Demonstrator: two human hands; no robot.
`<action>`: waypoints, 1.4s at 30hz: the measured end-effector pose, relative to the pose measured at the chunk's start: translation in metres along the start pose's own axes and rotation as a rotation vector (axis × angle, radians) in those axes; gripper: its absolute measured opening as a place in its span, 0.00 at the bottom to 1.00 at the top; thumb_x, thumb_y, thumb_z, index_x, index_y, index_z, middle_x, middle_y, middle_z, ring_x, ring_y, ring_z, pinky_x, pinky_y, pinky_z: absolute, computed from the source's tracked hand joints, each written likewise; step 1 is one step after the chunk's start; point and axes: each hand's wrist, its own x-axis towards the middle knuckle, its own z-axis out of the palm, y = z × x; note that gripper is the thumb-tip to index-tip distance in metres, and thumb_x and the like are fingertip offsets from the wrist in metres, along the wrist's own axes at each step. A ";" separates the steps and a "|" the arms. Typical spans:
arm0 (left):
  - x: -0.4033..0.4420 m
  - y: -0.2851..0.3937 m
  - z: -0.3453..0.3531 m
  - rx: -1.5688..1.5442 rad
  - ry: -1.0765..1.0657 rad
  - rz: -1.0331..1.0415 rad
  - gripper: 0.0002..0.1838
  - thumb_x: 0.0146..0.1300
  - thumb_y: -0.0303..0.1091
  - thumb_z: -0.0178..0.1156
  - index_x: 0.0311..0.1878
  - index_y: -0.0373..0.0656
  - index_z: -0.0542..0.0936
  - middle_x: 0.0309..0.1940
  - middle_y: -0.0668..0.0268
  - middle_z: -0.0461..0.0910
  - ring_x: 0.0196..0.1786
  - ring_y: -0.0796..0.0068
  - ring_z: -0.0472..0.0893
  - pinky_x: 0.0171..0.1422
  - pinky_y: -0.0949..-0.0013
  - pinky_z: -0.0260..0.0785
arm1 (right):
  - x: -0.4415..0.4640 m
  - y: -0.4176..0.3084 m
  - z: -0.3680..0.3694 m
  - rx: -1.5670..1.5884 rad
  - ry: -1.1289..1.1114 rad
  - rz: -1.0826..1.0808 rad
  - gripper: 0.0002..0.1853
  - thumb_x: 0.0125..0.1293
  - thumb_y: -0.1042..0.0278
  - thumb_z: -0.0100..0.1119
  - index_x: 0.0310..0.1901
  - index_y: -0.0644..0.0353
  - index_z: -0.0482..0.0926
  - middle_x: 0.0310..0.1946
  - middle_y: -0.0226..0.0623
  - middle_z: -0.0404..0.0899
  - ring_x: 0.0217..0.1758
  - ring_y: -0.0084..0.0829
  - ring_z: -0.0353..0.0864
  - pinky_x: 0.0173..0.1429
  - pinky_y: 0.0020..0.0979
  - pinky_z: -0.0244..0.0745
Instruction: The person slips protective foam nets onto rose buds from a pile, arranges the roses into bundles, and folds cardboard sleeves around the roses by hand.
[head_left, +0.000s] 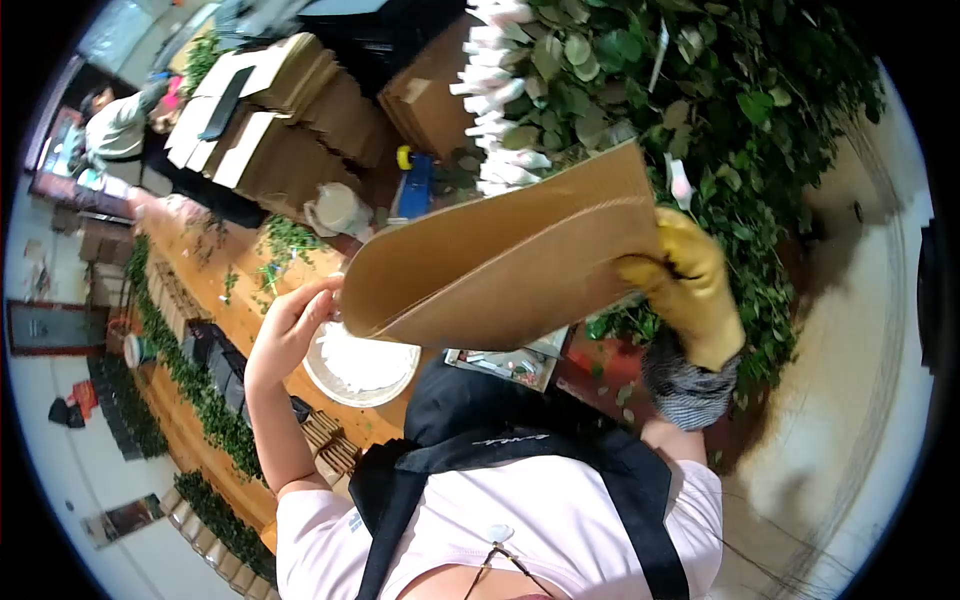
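Observation:
A brown cardboard sheet (520,265), bent into a curve, is held up in front of my chest. My bare left hand (295,320) pinches its left end between thumb and fingers. On my right hand (690,280) is a yellow glove with a grey cuff; its fingers are wrapped over the cardboard's right end. Behind the sheet lies a large heap of green leafy stems (700,100), with white-wrapped bundles (495,95) along its left edge. Below my left hand stands a round tub of white material (360,368).
Stacked cardboard (290,150) with a dark flat object on top stands at the upper left, beside a whitish jug (340,212). A blue tool (414,190) lies behind the sheet. Another person (125,130) stands at the far left. Leafy rows line the wooden floor (200,265).

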 end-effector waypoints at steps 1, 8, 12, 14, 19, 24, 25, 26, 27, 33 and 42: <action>0.013 -0.012 0.006 -0.090 -0.017 0.036 0.18 0.78 0.37 0.52 0.56 0.30 0.79 0.42 0.63 0.85 0.46 0.77 0.82 0.54 0.71 0.74 | -0.002 -0.004 -0.014 -0.018 0.021 0.020 0.10 0.58 0.69 0.72 0.41 0.60 0.85 0.41 0.41 0.85 0.47 0.39 0.82 0.53 0.36 0.75; 0.117 -0.138 0.079 0.140 -0.075 -0.096 0.13 0.73 0.37 0.57 0.50 0.37 0.81 0.37 0.58 0.87 0.42 0.66 0.87 0.44 0.67 0.77 | -0.016 0.043 0.040 -0.642 -0.267 0.033 0.07 0.55 0.64 0.71 0.34 0.56 0.86 0.35 0.34 0.86 0.42 0.37 0.83 0.51 0.37 0.77; 0.158 -0.197 0.140 0.664 -0.214 0.272 0.10 0.67 0.37 0.60 0.43 0.40 0.80 0.39 0.58 0.85 0.40 0.57 0.84 0.40 0.57 0.75 | -0.025 0.079 0.119 -0.614 -0.315 0.138 0.06 0.52 0.66 0.70 0.32 0.52 0.84 0.37 0.35 0.86 0.48 0.36 0.84 0.61 0.40 0.75; 0.179 -0.251 0.180 0.589 -0.331 0.616 0.12 0.66 0.41 0.57 0.41 0.42 0.80 0.47 0.56 0.82 0.47 0.53 0.82 0.47 0.50 0.73 | -0.023 0.084 0.150 -0.724 -0.300 0.116 0.06 0.50 0.68 0.69 0.30 0.51 0.81 0.36 0.35 0.85 0.49 0.34 0.84 0.65 0.39 0.72; 0.183 -0.284 0.257 0.824 -0.489 0.839 0.32 0.70 0.50 0.48 0.74 0.48 0.66 0.72 0.53 0.67 0.76 0.55 0.64 0.79 0.45 0.49 | -0.022 0.085 0.145 -0.602 -0.316 0.217 0.07 0.55 0.63 0.70 0.32 0.55 0.85 0.36 0.37 0.84 0.47 0.37 0.83 0.61 0.41 0.75; 0.183 -0.222 0.241 0.871 -0.481 0.883 0.56 0.51 0.79 0.55 0.75 0.46 0.64 0.73 0.56 0.65 0.76 0.57 0.61 0.82 0.51 0.44 | 0.003 0.102 0.111 -0.750 -0.353 0.182 0.15 0.64 0.56 0.65 0.48 0.54 0.82 0.52 0.38 0.81 0.58 0.39 0.78 0.65 0.42 0.71; 0.184 -0.226 0.243 0.905 -0.503 0.879 0.55 0.52 0.78 0.56 0.74 0.44 0.66 0.72 0.55 0.66 0.76 0.57 0.62 0.82 0.50 0.44 | 0.010 0.106 0.114 -0.930 -0.359 0.153 0.20 0.63 0.55 0.66 0.52 0.55 0.80 0.61 0.41 0.77 0.65 0.42 0.75 0.72 0.43 0.66; 0.184 -0.228 0.244 0.875 -0.510 0.862 0.55 0.51 0.78 0.57 0.72 0.44 0.68 0.70 0.55 0.67 0.75 0.57 0.63 0.82 0.50 0.45 | 0.018 0.118 0.124 -1.061 -0.426 0.207 0.21 0.63 0.53 0.65 0.53 0.55 0.80 0.64 0.41 0.75 0.69 0.43 0.71 0.74 0.43 0.63; 0.184 -0.231 0.245 0.848 -0.523 0.846 0.54 0.50 0.78 0.58 0.71 0.43 0.69 0.69 0.55 0.69 0.74 0.56 0.64 0.81 0.49 0.46 | 0.021 0.136 0.142 -1.186 -0.492 0.271 0.23 0.63 0.51 0.64 0.55 0.55 0.79 0.66 0.42 0.73 0.73 0.43 0.66 0.77 0.43 0.59; 0.185 -0.230 0.246 0.922 -0.565 0.873 0.51 0.50 0.75 0.60 0.67 0.42 0.72 0.61 0.54 0.73 0.71 0.55 0.67 0.79 0.47 0.50 | 0.005 0.145 0.156 -0.843 -0.074 0.183 0.20 0.53 0.57 0.72 0.43 0.62 0.83 0.68 0.47 0.70 0.70 0.46 0.70 0.73 0.43 0.66; 0.184 -0.218 0.248 0.983 -0.554 0.932 0.54 0.52 0.71 0.63 0.74 0.41 0.65 0.77 0.48 0.55 0.80 0.50 0.53 0.82 0.45 0.43 | -0.106 0.094 0.176 -0.437 -0.702 0.857 0.24 0.59 0.55 0.67 0.55 0.56 0.83 0.46 0.40 0.87 0.51 0.40 0.86 0.57 0.41 0.78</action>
